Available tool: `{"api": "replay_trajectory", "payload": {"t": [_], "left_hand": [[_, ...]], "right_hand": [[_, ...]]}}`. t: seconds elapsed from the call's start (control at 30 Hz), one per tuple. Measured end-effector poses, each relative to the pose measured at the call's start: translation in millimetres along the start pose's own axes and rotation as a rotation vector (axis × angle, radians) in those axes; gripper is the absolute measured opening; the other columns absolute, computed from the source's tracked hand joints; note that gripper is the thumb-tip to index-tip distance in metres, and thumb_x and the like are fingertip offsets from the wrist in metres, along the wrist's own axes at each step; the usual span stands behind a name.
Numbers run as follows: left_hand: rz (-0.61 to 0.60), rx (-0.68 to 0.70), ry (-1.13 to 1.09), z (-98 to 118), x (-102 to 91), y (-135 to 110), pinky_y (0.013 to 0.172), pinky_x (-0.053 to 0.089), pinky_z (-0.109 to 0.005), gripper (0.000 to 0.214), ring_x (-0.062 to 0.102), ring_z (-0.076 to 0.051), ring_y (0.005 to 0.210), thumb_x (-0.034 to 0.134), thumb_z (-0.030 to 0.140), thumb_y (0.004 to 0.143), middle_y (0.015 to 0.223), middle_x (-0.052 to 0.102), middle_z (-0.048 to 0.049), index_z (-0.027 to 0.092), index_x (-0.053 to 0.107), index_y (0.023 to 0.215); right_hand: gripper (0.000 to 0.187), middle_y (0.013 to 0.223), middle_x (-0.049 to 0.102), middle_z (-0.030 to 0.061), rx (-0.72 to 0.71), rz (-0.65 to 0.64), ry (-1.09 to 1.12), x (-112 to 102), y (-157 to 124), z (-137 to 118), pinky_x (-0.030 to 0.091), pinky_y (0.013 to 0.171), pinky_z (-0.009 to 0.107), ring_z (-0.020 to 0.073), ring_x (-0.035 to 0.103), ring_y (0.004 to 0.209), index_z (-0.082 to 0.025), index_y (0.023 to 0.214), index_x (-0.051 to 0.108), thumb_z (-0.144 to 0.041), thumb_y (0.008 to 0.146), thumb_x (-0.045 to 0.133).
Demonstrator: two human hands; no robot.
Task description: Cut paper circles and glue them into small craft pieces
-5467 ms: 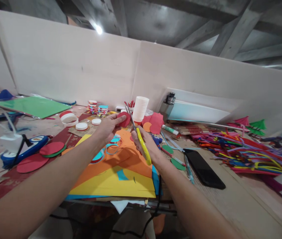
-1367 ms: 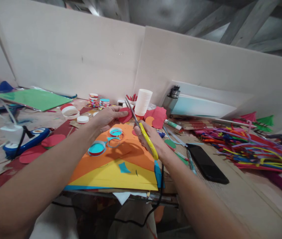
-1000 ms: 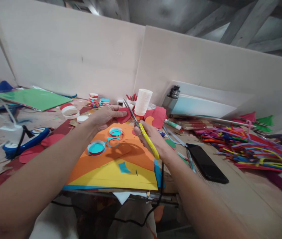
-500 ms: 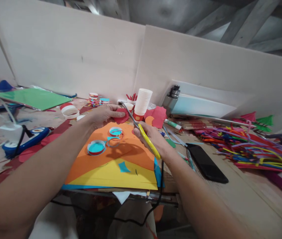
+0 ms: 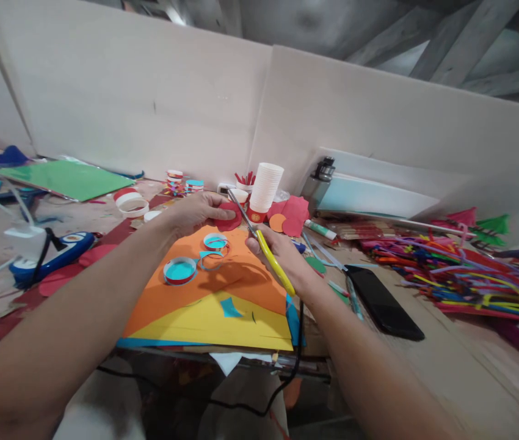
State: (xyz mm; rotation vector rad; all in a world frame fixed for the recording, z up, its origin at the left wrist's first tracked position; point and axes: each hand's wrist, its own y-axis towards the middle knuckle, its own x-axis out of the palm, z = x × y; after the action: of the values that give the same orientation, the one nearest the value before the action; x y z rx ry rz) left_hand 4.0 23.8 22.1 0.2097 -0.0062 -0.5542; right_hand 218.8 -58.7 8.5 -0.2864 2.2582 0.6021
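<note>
Orange sheet near the front edge: bare in its near half, room to pass. Farther in, a blue ring and paper loops lie on it. Toward the back edge, stacked white cups stand upright, blocking. Right side: black phone, then a heaped pile of pipe cleaners. Left side: blue tool and cable.
</note>
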Motion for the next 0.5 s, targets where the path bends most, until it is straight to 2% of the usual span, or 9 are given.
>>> {"api": "replay_trajectory", "payload": {"t": [0.17,0.33,0.5], "left_hand": [[0.007,-0.029,0.025,2.0,-2.4,-0.6,0.063,0.045,-0.026,0.013,0.061,-0.015,0.067,0.08,0.023,0.064,0.075,0.071,-0.0086,0.014,0.076,0.073],[0.004,-0.066,0.063,6.7,-4.4,-2.8,0.058,0.043,-0.026,0.01,0.057,-0.014,0.06,0.08,0.02,0.061,0.065,0.067,-0.006,0.015,0.075,0.068],[0.011,-0.079,0.101,6.2,-7.7,-3.2,0.061,0.046,-0.026,0.009,0.058,-0.015,0.062,0.079,0.02,0.061,0.067,0.069,-0.0062,0.016,0.076,0.067]], "right_hand": [[0.042,0.075,0.044,-0.0024,-0.004,-0.021,-0.001,-1.7,-0.3,-0.8,0.029,0.061,0.025,0.0116,0.038,0.068,-0.02,0.079,0.046,-0.06,0.091,0.047],[0.04,0.073,0.047,-0.0026,0.015,-0.049,-0.011,-2.3,-1.3,-2.0,0.029,0.061,0.025,0.0116,0.041,0.067,-0.02,0.084,0.05,-0.06,0.09,0.049],[0.038,0.072,0.045,-0.0027,-0.004,-0.059,0.036,-3.4,-1.3,-5.0,0.029,0.061,0.025,0.0116,0.041,0.066,-0.02,0.082,0.051,-0.057,0.09,0.052]]}}
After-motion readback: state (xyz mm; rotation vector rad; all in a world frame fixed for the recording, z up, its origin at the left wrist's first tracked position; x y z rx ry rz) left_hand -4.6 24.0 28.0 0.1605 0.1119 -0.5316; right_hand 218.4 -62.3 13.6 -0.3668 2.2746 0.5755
